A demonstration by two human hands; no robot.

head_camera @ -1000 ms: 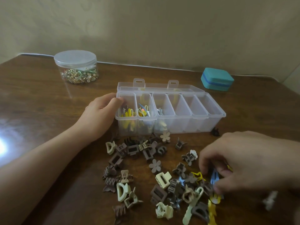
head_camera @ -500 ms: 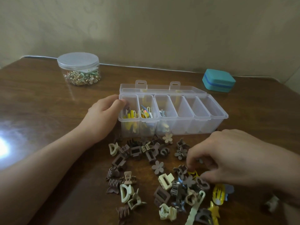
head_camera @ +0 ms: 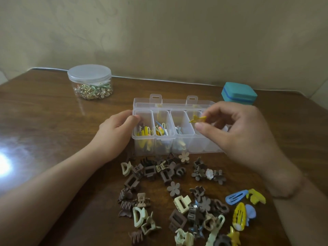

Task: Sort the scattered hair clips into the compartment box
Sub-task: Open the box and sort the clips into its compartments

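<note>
Yellow star clip pinched in right hand over box; left hand grips box end; jar behind.

Domestic interior, most likely a room in a home: dark polished wooden table across the lower frame, beige wall with faint swirl pattern filling the top; lidded clear jar of trinkets at upper left, small teal case at upper right, hair clips strewn at lower centre
</note>
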